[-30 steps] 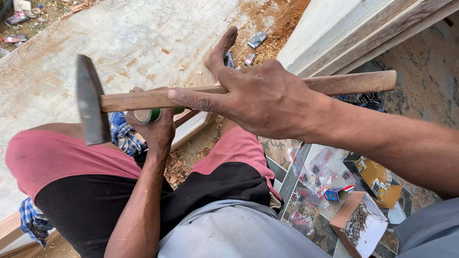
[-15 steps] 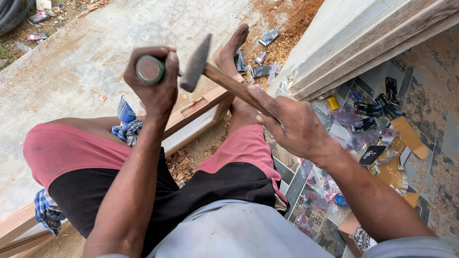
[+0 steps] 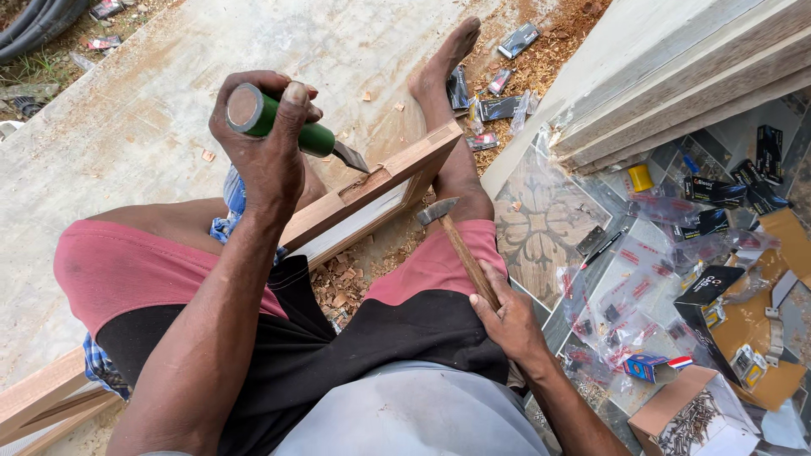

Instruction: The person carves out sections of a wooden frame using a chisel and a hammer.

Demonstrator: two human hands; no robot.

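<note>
left hand [image 3: 266,148] upper left of centre, fingers clenched round the green handle of a chisel [image 3: 291,131]. the chisel runs down and right, its metal blade tip resting at a notch in the wooden frame [image 3: 380,190], near the frame's corner at mid-frame. i read the tip as touching the wood, though from this angle i can't be sure it isn't just above it.

right hand [image 3: 507,321] lower centre-right, fingers wrapped around the wooden shaft of a hammer [image 3: 456,245]. the hammer head lies low by the right thigh, just right of the frame corner, well apart from the chisel's butt end.

i see the frame running diagonally from lower left up to centre, passing between the legs. wood chips [image 3: 338,291] sit piled under it between the thighs, and more sawdust spreads at upper centre near the bare foot [image 3: 443,59].

right side of the frame: stacked boards [image 3: 676,76] at upper right, a patterned tile floor littered with small clear plastic bags [image 3: 625,295] of hardware, dark little boxes, a yellow container [image 3: 640,177], and an open cardboard box of screws [image 3: 688,418] at the lower right corner.
</note>
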